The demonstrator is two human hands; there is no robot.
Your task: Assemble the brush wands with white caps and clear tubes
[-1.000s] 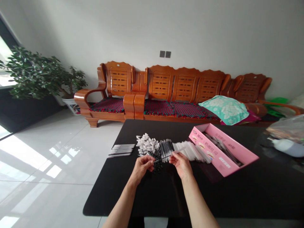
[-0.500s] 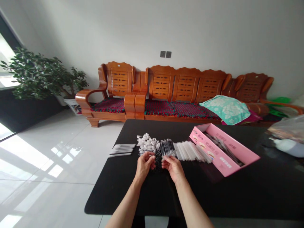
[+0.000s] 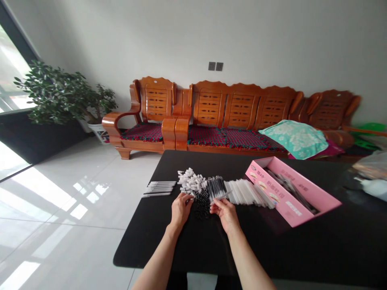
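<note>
My left hand (image 3: 180,210) is closed, its fingertips pinched at the near edge of a pile of small white caps (image 3: 193,181). What it pinches, if anything, is too small to make out. Between my two hands lies a heap of small black pieces (image 3: 202,207). My right hand (image 3: 225,212) grips a thin translucent pen tube (image 3: 224,195), tilted up to the right. Just beyond that hand is a bundle of dark slim refills (image 3: 215,186). Right of these, pale translucent tubes (image 3: 246,192) lie in a row. Several assembled-looking white pens (image 3: 161,186) lie side by side at the left.
A pink box (image 3: 290,207) holding dark slim sticks stands on the black table (image 3: 169,249) at the right. Past it are a plastic bag (image 3: 371,163) and a white bottle-like object (image 3: 375,187). A wooden sofa (image 3: 211,106) stands behind the table.
My left hand has shifted left, away from the black pieces toward the table's left side. My right hand still holds the tube near the refills. The view has turned slightly left.
</note>
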